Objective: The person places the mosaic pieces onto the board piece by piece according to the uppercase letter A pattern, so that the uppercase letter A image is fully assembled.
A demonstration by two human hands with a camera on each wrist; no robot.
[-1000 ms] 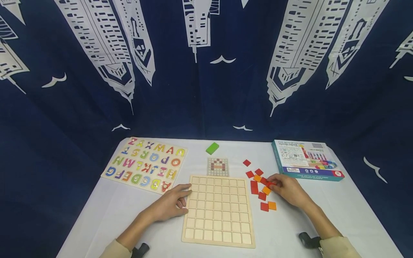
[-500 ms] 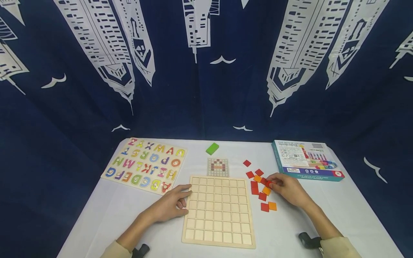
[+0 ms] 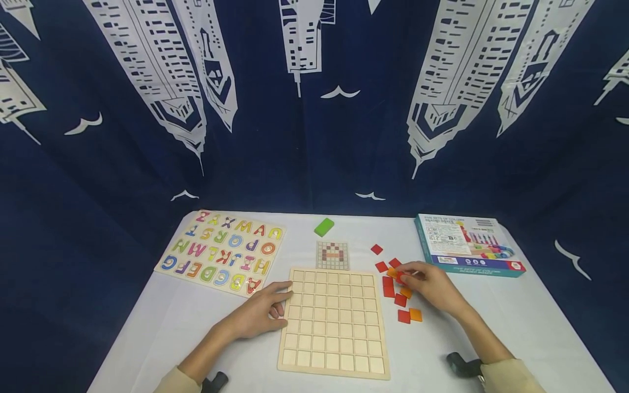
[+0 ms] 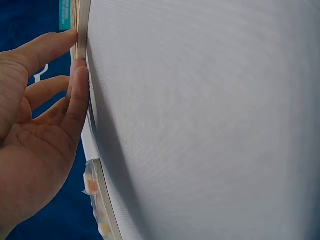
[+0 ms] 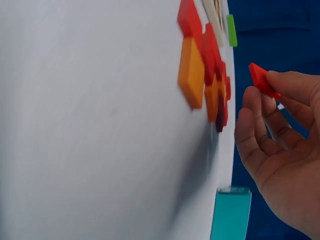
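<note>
While a dark blue cloth with printed skylines fills the upper frame, a white desk spreads across the lower part. At lower centre lies the grid board, its cells bare, squared to the person, presumably for easy reach. A letter board at left of centre and a flat box at right look set aside, though the box crowds the space just beyond the right hand. That hand has thumb and fingertips closed in a pinch; the left hand grips nothing, thumb and forefinger spread against the board's left edge, likely to steady it. A pattern card lies just above the board, seemingly for consulting, with a green block beyond. Loose tiles, red and orange, crowd right of the board, partly hidden by the right hand; neighbours could hamper picking. One red tile is in its pinch, raised above the others, a corner jutting free, perhaps for easier placing.
</note>
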